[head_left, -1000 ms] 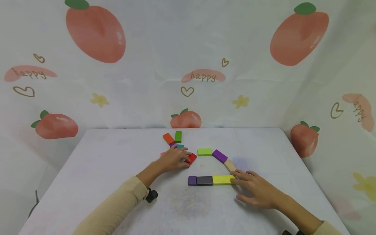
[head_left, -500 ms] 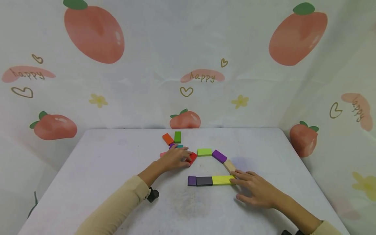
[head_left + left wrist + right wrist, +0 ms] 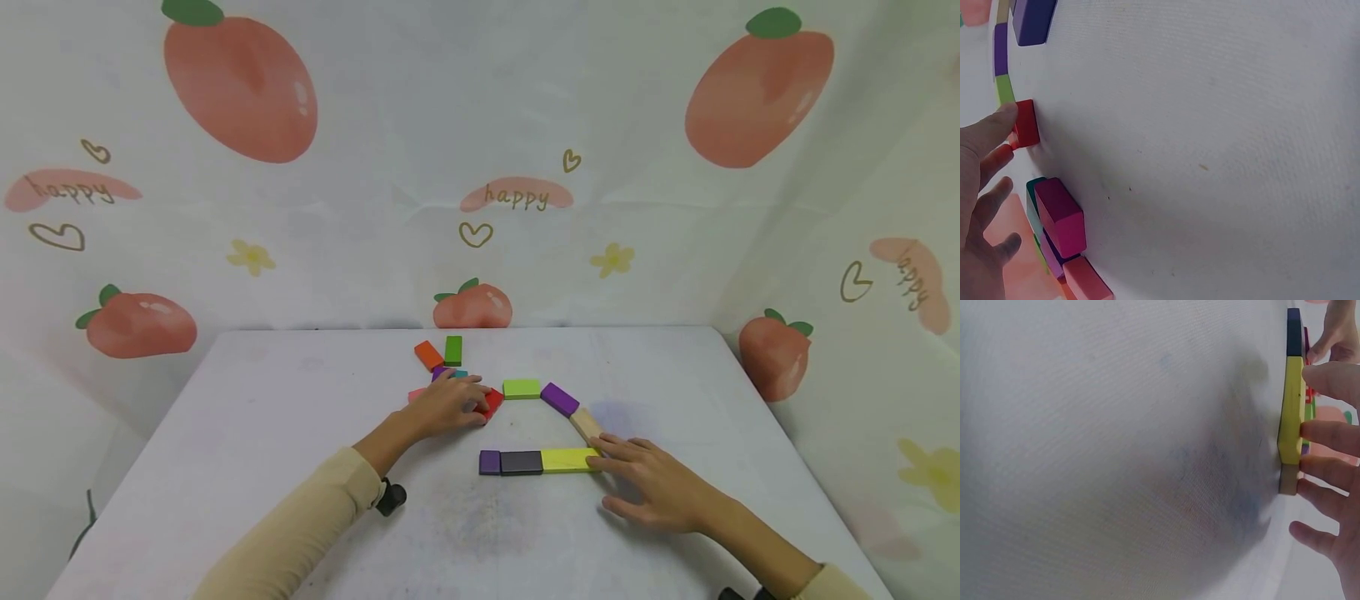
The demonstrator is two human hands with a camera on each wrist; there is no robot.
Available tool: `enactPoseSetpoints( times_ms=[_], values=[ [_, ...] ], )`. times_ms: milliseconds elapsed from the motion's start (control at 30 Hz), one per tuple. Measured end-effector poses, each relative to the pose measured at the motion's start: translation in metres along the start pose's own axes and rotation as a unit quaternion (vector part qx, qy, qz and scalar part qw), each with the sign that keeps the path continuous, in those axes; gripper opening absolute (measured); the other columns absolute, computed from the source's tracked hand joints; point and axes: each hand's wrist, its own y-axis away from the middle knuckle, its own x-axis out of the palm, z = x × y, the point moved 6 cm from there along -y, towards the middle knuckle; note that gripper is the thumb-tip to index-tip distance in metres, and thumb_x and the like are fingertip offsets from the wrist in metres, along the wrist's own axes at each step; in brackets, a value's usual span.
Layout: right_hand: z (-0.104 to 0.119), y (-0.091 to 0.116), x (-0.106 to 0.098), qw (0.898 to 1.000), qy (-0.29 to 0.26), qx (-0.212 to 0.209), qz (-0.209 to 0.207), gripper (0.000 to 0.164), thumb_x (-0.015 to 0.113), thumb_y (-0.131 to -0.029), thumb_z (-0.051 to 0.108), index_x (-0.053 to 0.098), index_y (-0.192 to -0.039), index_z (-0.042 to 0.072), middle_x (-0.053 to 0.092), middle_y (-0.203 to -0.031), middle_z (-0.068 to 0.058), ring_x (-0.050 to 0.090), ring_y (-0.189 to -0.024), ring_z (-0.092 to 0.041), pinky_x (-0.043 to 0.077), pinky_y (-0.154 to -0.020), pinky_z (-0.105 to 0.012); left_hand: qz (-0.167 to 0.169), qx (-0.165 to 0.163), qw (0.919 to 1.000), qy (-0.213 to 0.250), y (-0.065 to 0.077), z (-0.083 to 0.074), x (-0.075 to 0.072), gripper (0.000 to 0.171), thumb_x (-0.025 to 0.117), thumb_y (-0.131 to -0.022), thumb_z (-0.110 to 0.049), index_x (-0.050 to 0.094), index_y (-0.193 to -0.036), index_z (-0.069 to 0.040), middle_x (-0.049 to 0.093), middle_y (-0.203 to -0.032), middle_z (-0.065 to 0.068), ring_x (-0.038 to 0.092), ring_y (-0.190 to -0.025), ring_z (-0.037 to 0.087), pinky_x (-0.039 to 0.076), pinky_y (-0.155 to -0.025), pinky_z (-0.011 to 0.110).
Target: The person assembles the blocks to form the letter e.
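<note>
L hand (image 3: pixel 447 406) — grip pinches red block (image 3: pixel 1027 123). R hand (image 3: pixel 658 492) — grip loose, fingertips at yellow block (image 3: pixel 566 460); stray nudge cd knock it askew.

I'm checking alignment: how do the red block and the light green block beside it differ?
Angle: in the head view, the red block sits slanted; the light green block lies straight across. Cover: the left hand grips and partly hides the red block, while the light green block's top shows whole. Both lie on the white table.
</note>
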Motion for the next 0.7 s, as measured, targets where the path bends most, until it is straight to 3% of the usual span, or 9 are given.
enactPoseSetpoints(
  times_ms=[133,300,467,700],
  values=[
    [0.0,0.0,0.0,1.0,0.0,-0.001,0.001,0.045,0.072,-0.088,0.04,0.069,-0.125,0.015,0.057,-0.142,-0.01,0.053,-0.131,-0.031,0.047,-0.096,-0.056,-0.008,0.009,0.9999,0.008,0.001,0.0,-0.002,0.021,0.077,-0.088,-0.021,0.077,-0.106,-0.011,0.068,-0.126,0.007,0.05,-0.134,0.031,0.029,-0.113,0.061],
    [0.0,0.0,0.0,1.0,-0.001,0.0,0.003,0.045,0.072,-0.088,0.041,0.069,-0.125,0.015,0.057,-0.142,-0.01,0.053,-0.131,-0.032,0.047,-0.097,-0.057,-0.042,0.009,0.999,0.008,0.007,0.006,-0.014,0.03,0.077,-0.088,-0.022,0.075,-0.115,-0.009,0.069,-0.125,0.009,0.052,-0.132,0.032,0.035,-0.11,0.059],
    [-0.001,-0.001,0.0,1.0,-0.003,0.003,0.005,0.046,0.072,-0.089,0.041,0.069,-0.126,0.015,0.056,-0.142,-0.01,0.052,-0.131,-0.032,0.047,-0.097,-0.057,-0.057,-0.027,0.998,0.003,0.015,0.022,-0.024,0.036,0.077,-0.088,-0.022,0.072,-0.12,-0.006,0.066,-0.129,0.012,0.05,-0.133,0.034,0.036,-0.109,0.059],
    [0.0,0.0,0.0,1.0,-0.004,0.001,0.003,0.045,0.072,-0.088,0.04,0.069,-0.125,0.015,0.057,-0.142,-0.01,0.053,-0.131,-0.032,0.047,-0.096,-0.057,-0.03,-0.085,0.9959,-0.009,0.022,0.038,-0.023,0.043,0.072,-0.093,-0.028,0.067,-0.129,-0.006,0.059,-0.14,0.013,0.043,-0.139,0.035,0.03,-0.109,0.066]
  ],
)
